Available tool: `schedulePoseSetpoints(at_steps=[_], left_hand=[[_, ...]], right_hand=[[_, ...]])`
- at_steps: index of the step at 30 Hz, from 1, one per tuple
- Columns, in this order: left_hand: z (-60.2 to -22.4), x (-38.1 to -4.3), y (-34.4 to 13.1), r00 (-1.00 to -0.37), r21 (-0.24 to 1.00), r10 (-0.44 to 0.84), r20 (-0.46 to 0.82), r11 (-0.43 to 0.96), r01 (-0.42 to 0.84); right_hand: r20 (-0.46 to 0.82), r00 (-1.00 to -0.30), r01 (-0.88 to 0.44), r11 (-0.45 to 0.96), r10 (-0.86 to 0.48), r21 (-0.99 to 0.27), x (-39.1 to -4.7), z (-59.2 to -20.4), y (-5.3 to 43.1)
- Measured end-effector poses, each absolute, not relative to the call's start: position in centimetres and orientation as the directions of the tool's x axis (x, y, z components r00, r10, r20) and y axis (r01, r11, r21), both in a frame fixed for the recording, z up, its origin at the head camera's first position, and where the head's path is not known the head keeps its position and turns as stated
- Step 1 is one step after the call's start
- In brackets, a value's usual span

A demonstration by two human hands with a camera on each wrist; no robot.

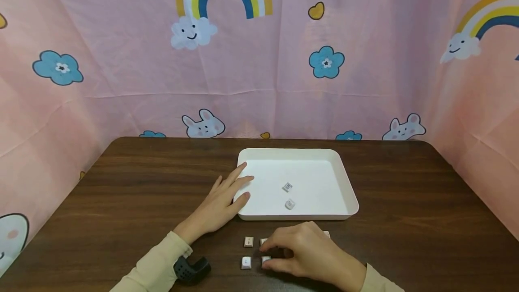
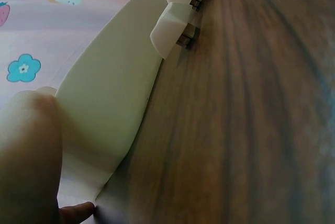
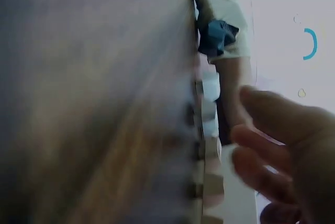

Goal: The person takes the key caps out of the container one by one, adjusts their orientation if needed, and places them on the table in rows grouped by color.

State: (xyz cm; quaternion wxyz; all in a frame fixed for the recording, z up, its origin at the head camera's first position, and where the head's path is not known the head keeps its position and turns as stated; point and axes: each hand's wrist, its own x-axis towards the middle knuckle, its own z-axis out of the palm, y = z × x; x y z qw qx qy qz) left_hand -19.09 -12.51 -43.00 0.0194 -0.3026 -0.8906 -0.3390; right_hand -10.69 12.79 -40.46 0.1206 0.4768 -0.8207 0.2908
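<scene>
A white tray (image 1: 300, 216) stands on the table, and my left hand (image 1: 222, 203) rests at its left side with fingers spread over the rim. Inside the tray lie two small keycaps, one greyish (image 1: 287, 187) and one white (image 1: 289, 204). My right hand (image 1: 308, 253) is over a group of keycaps in front of the tray, thumb and forefinger apart. Its thumb tip is by one keycap (image 1: 265, 259); nothing shows between the fingers in the right wrist view. To its left are a keycap (image 1: 248, 242) and a white keycap (image 1: 246, 262). Others are partly hidden under the hand.
The brown wooden table (image 1: 405, 202) extends on both sides of the tray. A pink patterned curtain (image 1: 259, 71) hangs behind it. A black band (image 1: 191, 270) sits at the left wrist. In the left wrist view, more keycaps (image 2: 171, 28) line up beside the tray wall.
</scene>
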Motion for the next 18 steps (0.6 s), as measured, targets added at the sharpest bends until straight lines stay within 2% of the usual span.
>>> schedulePoseSetpoints(at_steps=[4,9,14,18], left_hand=[[-43.0,-19.0,-12.5,-0.818,0.594,0.528,0.229,0.590,0.547],[-42.8,-19.1,-12.5,-0.817,0.591,0.524,0.238,0.589,0.550],[-43.0,-19.1,-12.5,-0.819,0.594,0.523,0.235,0.589,0.547],[-43.1,-19.1,-12.6,-0.819,0.598,0.526,0.230,0.587,0.546]], right_hand=[[0.570,-0.547,-0.837,0.394,-0.613,-0.379,-11.5,-40.3,13.4],[0.621,-0.625,-0.767,0.519,-0.473,-0.377,-13.0,-40.4,14.6],[0.597,-0.703,-0.677,0.620,-0.387,-0.396,-14.1,-40.7,15.8],[0.504,-0.763,-0.621,0.676,-0.405,-0.397,-14.5,-40.8,16.5]])
